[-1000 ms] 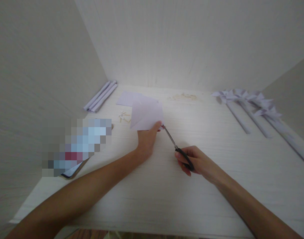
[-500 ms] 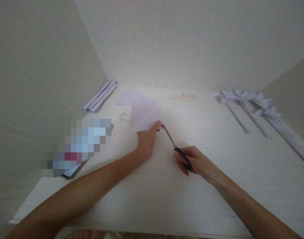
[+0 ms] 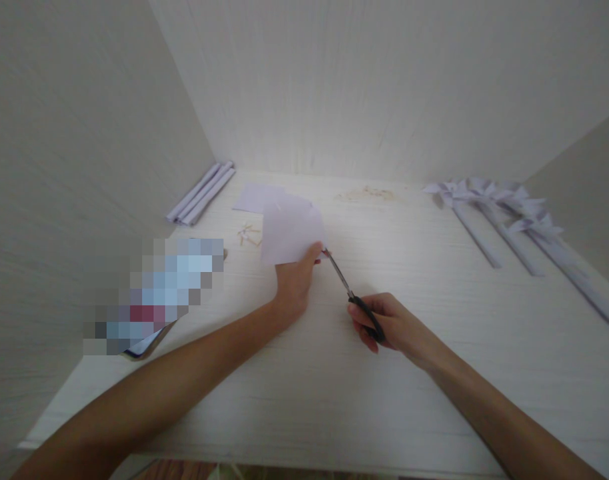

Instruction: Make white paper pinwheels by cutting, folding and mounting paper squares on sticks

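Observation:
Near the middle of the white table, my left hand (image 3: 295, 283) pinches a pale square sheet of paper (image 3: 290, 230) by its lower right corner, thumb on top; the fingers beneath are mostly hidden. My right hand (image 3: 379, 320) grips a pair of scissors (image 3: 339, 272) by the black handles. The metal blades point up and left, and their tips meet the corner of the sheet just beside my left thumb. Behind the held sheet, another piece of paper (image 3: 254, 197) lies flat. A few short thin sticks (image 3: 248, 235) are scattered left of the sheet.
Several rolled paper tubes (image 3: 202, 193) lie at the back left against the wall. At the right are paper pinwheels (image 3: 489, 193) on paper sticks. A phone-like device (image 3: 152, 343), mostly blurred out, lies at the left. Small tan bits (image 3: 377, 192) lie near the back wall.

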`<state>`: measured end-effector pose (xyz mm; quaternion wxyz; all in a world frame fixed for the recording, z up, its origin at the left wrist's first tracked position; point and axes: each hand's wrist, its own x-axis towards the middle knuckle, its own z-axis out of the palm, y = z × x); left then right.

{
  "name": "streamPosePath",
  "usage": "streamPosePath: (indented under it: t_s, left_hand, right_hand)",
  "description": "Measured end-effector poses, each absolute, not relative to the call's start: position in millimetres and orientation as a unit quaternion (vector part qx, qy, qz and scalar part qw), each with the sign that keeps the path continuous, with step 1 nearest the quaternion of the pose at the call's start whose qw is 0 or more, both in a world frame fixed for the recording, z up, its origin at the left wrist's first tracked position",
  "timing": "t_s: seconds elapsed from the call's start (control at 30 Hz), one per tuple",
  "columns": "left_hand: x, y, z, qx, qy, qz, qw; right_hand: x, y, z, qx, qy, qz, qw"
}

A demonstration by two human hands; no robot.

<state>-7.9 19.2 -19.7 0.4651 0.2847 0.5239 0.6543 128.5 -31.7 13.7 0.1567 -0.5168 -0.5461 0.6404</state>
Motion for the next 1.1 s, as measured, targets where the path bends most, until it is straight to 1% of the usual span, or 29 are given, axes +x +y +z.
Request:
streamPosePath:
  t_s: [0.3, 0.53, 0.63, 0.8, 0.87, 0.97, 1.1]
  left_hand:
    - [-7.7, 20.6, -18.3, 0.275, 0.527, 0.653, 0.47]
    - [-10.9, 22.1, -15.6, 0.28, 0.495, 0.668, 0.481]
    - [-10.7, 21.7, -15.8, 0.305, 0.475, 0.661, 0.495]
    - [-6.9, 16.5, -17.2, 0.345, 0.464, 0.618, 0.532]
    - [-5.7, 12.4, -15.4, 0.369, 0.475, 0.59, 0.539]
    - [-4.4, 6.1, -10.6, 0.407, 0.496, 0.544, 0.54]
    - [-3.6, 1.2, -5.3, 0.452, 0.484, 0.522, 0.538]
  right_hand:
    - [127.2, -31.7, 14.0, -0.52, -0.548, 0.636, 0.157]
    - [129.6, -32.2, 17.5, -0.514, -0.547, 0.64, 0.168]
    - [130.3, -31.5, 12.9, -0.5, -0.541, 0.64, 0.219]
    - [127.6, -25.9, -2.7, -0.503, -0.486, 0.586, 0.409]
    - [125.9, -23.6, -6.8, -0.503, -0.463, 0.57, 0.456]
    - [124.3, -22.0, -8.6, -0.498, -0.46, 0.557, 0.48]
    - [123.7, -22.2, -7.5, -0.496, -0.473, 0.552, 0.474]
